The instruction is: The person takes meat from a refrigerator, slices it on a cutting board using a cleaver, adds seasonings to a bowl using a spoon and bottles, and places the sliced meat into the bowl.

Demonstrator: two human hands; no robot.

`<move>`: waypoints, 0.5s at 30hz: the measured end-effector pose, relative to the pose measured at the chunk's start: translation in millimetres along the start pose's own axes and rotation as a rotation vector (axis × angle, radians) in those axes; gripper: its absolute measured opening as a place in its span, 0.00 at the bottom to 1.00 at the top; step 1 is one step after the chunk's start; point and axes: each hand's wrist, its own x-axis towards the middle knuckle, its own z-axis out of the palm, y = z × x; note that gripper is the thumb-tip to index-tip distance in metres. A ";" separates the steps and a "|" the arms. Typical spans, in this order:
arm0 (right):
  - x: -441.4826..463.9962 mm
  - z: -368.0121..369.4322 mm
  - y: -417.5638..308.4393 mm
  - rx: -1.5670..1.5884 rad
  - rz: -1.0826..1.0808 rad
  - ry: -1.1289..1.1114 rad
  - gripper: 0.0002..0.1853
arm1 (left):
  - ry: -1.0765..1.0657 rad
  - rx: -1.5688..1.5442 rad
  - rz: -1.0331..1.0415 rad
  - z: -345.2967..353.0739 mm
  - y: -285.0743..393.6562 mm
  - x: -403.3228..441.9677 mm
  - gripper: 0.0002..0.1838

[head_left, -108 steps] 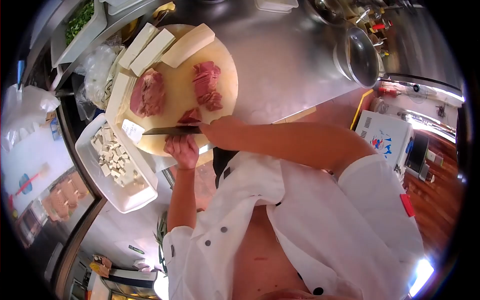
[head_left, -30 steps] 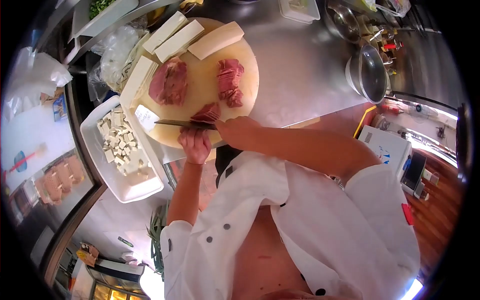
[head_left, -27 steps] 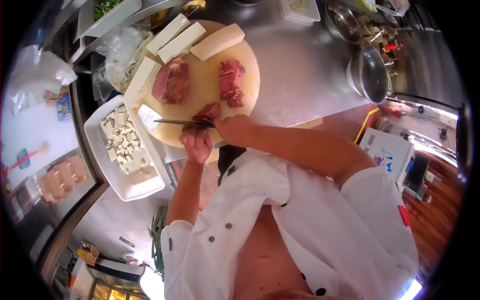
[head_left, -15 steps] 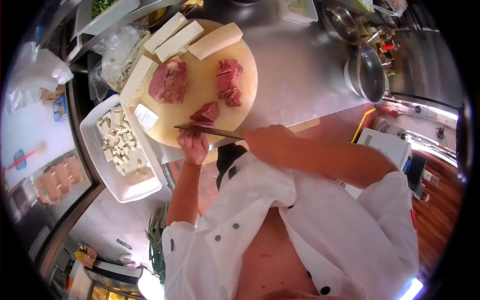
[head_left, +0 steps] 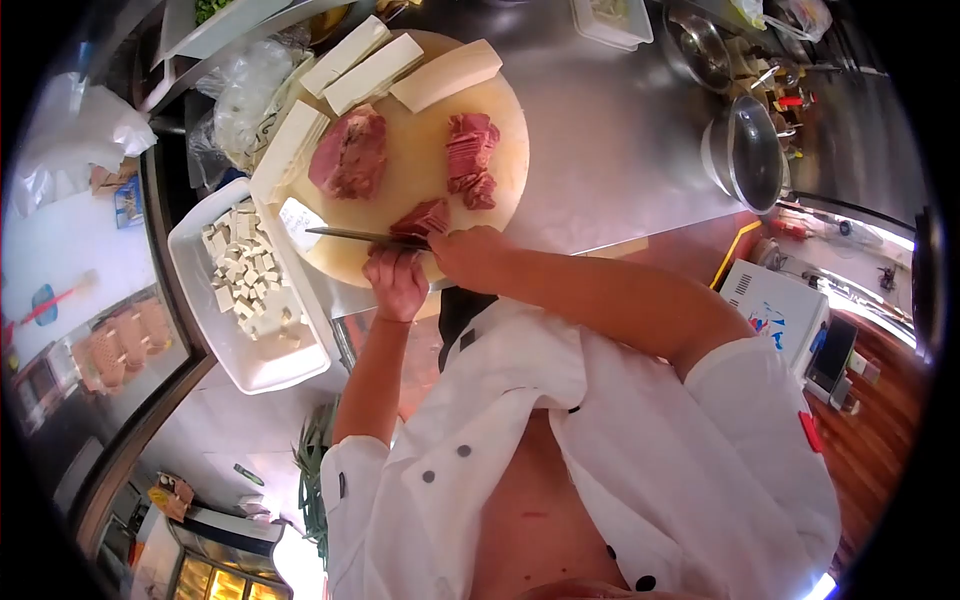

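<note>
My right hand [head_left: 472, 258] is closed around the handle of a kitchen knife [head_left: 345, 235], whose blade points left across the near part of the round cutting board [head_left: 512, 170]. Fingers curled, my left hand [head_left: 398, 282] presses at the near side of the blade, against a small piece of red meat [head_left: 422, 217]; the fingertips are partly hidden by the knife. Partly sliced, that piece lies just beyond the blade. Thin meat slices [head_left: 472, 150] are stacked at the board's right. A larger chunk of meat [head_left: 348, 155] rests further left.
Pale tofu-like blocks [head_left: 373, 75] line the board's far and left edges. A white tub [head_left: 290, 375] with pale cubes [head_left: 240, 265] stands left, near a paper label [head_left: 299, 222]. Metal bowls [head_left: 752, 150] sit at the right of the steel counter [head_left: 600, 140].
My right hand has moved left and slightly forward, carrying the knife so its blade reaches further left. My left hand stays curled near the meat. The whole view has shifted slightly.
</note>
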 end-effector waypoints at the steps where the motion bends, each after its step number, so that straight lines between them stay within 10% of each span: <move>1: 1.1 -0.9 0.1 0.046 0.012 0.004 0.12 | -0.028 0.016 -0.009 -0.4 0.6 2.5 0.13; 15: -100.1 -65.4 -26.5 0.024 0.178 -0.167 0.12 | 0.010 0.011 -0.018 -4.9 2.4 0.0 0.14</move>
